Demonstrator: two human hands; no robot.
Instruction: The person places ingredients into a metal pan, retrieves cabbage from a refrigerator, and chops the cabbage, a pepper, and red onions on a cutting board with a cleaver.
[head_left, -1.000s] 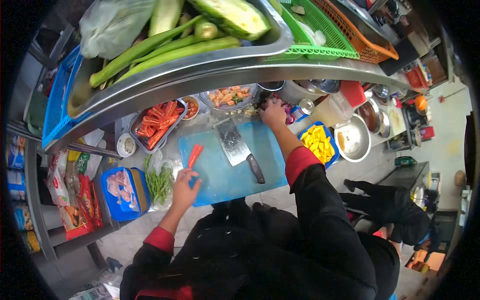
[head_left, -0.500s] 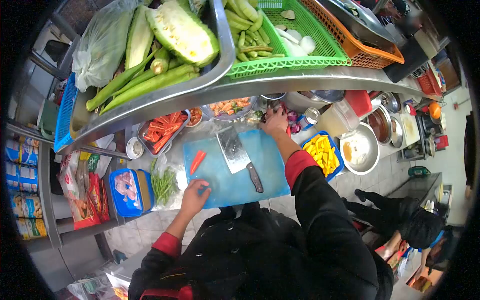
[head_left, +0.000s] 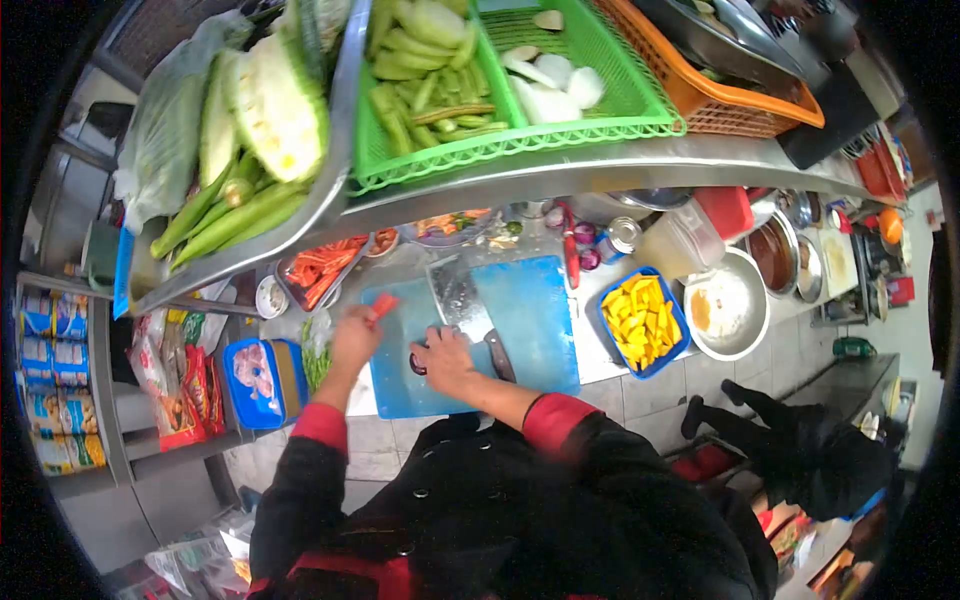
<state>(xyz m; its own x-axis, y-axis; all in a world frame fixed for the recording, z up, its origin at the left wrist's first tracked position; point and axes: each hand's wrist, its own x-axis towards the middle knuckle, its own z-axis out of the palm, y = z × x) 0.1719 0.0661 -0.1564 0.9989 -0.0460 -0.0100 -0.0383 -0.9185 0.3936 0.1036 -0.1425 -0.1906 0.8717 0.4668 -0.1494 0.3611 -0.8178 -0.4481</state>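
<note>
My left hand (head_left: 355,340) pinches a red chili pepper piece (head_left: 384,305) above the left edge of the blue cutting board (head_left: 545,330). My right hand (head_left: 445,358) reaches across the board, its fingertips round a dark purple piece that looks like a red onion (head_left: 418,363). The hand hides part of it. Behind my right hand a cleaver (head_left: 455,295) lies flat on the board. Its dark handle (head_left: 499,355) points toward me, just right of my right hand.
Red pepper strips (head_left: 325,265) fill a tray behind the board. A blue tub holds yellow pieces (head_left: 643,318); beside it stands a steel bowl (head_left: 755,335). Red onions (head_left: 587,257) and a can (head_left: 620,238) sit behind. A metal shelf (head_left: 560,162) hangs over the counter. At right is another person (head_left: 820,445).
My right hand has come back from the rear of the counter to the board, bringing the purple piece. My left hand has picked up the red pepper piece from the board.
</note>
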